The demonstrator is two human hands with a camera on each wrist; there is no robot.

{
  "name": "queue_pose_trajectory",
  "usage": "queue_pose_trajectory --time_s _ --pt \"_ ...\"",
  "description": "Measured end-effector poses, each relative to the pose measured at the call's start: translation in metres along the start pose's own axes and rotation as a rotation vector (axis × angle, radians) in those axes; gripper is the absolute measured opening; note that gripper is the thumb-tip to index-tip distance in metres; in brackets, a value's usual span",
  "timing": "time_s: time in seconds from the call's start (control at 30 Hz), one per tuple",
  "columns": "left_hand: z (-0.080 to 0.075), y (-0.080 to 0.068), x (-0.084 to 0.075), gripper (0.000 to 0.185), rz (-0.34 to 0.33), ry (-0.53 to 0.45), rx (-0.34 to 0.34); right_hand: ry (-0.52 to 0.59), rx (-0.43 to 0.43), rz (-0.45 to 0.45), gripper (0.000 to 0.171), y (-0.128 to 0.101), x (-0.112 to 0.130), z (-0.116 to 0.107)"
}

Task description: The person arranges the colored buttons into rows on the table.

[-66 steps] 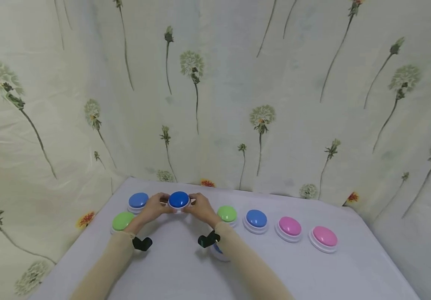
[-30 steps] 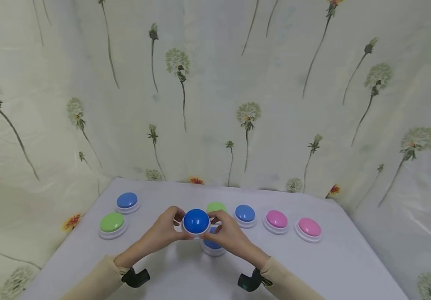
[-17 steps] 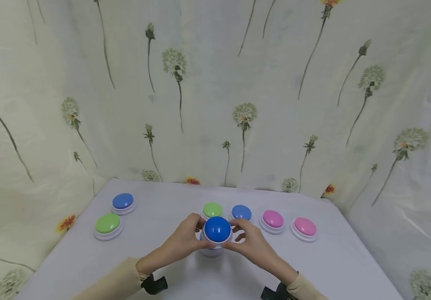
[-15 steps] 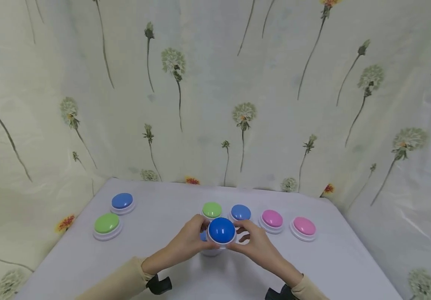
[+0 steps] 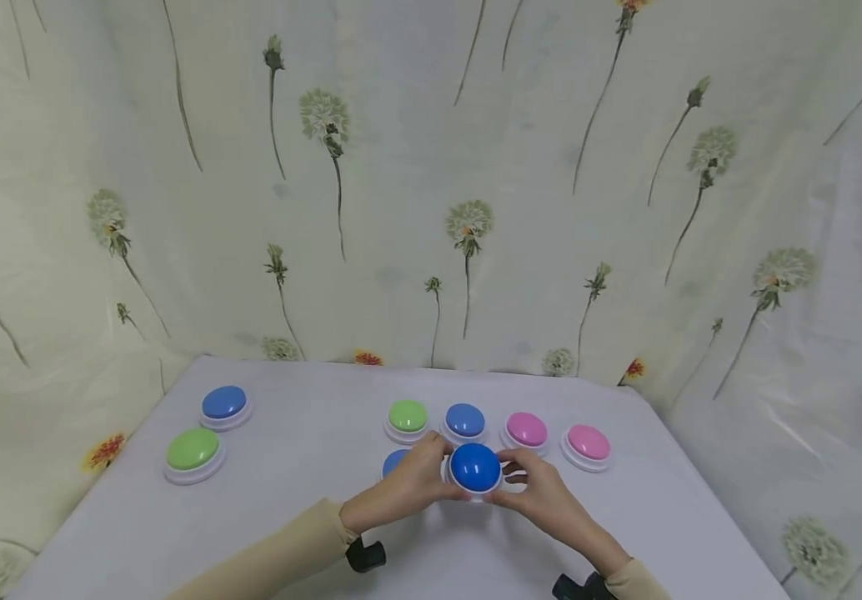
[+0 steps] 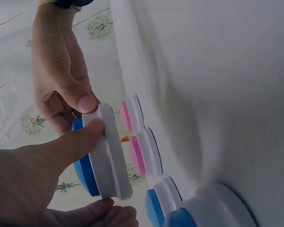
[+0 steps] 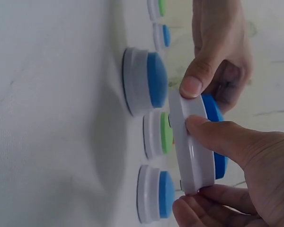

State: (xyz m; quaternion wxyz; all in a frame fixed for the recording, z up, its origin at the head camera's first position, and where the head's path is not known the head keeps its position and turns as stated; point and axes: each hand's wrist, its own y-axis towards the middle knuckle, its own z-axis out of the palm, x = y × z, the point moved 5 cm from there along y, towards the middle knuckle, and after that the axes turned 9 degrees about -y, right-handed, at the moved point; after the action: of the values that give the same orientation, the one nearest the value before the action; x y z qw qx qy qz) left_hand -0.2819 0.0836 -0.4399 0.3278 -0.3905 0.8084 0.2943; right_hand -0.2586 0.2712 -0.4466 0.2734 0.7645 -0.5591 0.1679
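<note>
Both my hands hold one blue dome button with a white base (image 5: 474,468) just above the white table (image 5: 311,500). My left hand (image 5: 422,479) pinches its left rim and my right hand (image 5: 523,483) its right rim. In the left wrist view the held button (image 6: 109,151) shows edge-on, with thumbs on the white base. The right wrist view shows the held button (image 7: 194,146) clear of the tabletop. Another blue button (image 5: 393,461) rests on the table, partly hidden behind my left hand.
A row of buttons stands behind the hands: green (image 5: 408,416), blue (image 5: 464,421), pink (image 5: 526,429), pink (image 5: 588,442). At the far left sit a blue button (image 5: 224,403) and a green one (image 5: 192,450). A floral curtain (image 5: 431,208) backs the table.
Both hands have carried the blue button from the far left of the table rightward and nearer, passing over the resting blue button to its right side.
</note>
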Motion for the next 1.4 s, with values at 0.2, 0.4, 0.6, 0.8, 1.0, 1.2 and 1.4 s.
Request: queue_pose_trajectory --time_s 0.2,0.4,0.6,0.8,1.0,1.2,1.4 --pt "0.009 0.012 0.020 0.067 -0.026 0.131 0.027 -0.012 0.035 0.009 0.057 0.009 -0.018 0.017" --pt "0.013 0.019 0.026 0.067 -0.033 0.262 0.058 -0.012 0.040 -0.009 0.056 0.010 -0.025 0.026" --pt "0.016 0.021 0.031 0.066 -0.048 0.335 0.088 -0.045 0.060 0.022 0.056 0.011 -0.028 0.031" --pt "0.018 0.023 0.034 0.065 -0.072 0.340 0.114 -0.054 0.070 0.029 0.057 0.011 -0.033 0.036" --pt "0.017 0.023 0.037 0.066 -0.078 0.353 0.139 -0.051 0.094 0.009 0.062 0.012 -0.033 0.037" --pt "0.015 0.018 0.034 0.079 -0.045 0.403 0.151 -0.071 0.060 0.018 0.077 0.014 -0.029 0.034" --pt "-0.003 0.010 0.023 0.080 -0.022 0.272 0.121 -0.046 -0.046 0.005 0.076 0.014 -0.013 0.021"
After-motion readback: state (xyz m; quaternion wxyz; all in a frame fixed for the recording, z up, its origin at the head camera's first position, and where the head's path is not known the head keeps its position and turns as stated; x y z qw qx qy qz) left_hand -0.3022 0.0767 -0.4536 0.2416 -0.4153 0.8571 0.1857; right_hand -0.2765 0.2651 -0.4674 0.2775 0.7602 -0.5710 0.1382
